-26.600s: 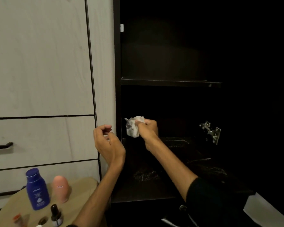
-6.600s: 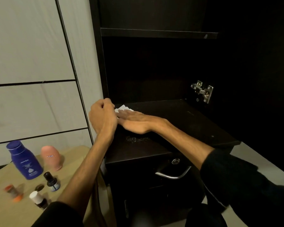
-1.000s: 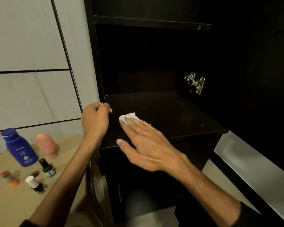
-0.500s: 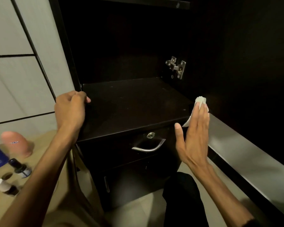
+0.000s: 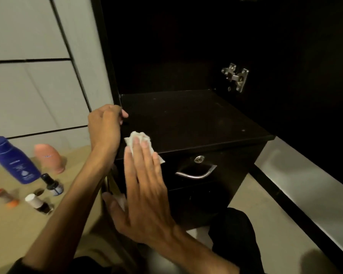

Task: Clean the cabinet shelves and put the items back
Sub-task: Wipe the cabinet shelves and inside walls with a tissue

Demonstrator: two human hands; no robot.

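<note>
The dark cabinet shelf (image 5: 196, 119) lies bare in front of me. My right hand (image 5: 145, 186) is flat, its straight fingers pressing a crumpled white tissue (image 5: 136, 138) onto the shelf's front left edge. My left hand (image 5: 105, 127) grips the cabinet's left side panel (image 5: 105, 62) at shelf height, fingers curled round its edge. On a beige table (image 5: 18, 224) to the left stand a blue lotion bottle (image 5: 15, 161), a pink egg-shaped container (image 5: 49, 158), a small dropper bottle (image 5: 52, 184), a white-capped bottle (image 5: 37, 203) and an orange-capped tube (image 5: 5, 197).
Below the shelf is a black drawer with a lock (image 5: 198, 159) and a metal handle (image 5: 196, 174). A metal hinge (image 5: 235, 77) sits on the right inner wall. The open cabinet door (image 5: 305, 186) stretches along the right. Pale drawer fronts (image 5: 32, 95) are behind the table.
My right hand swept the tissue from the shelf's right front corner back to its left front edge. The left hand kept its grip on the side panel. The view swung left.
</note>
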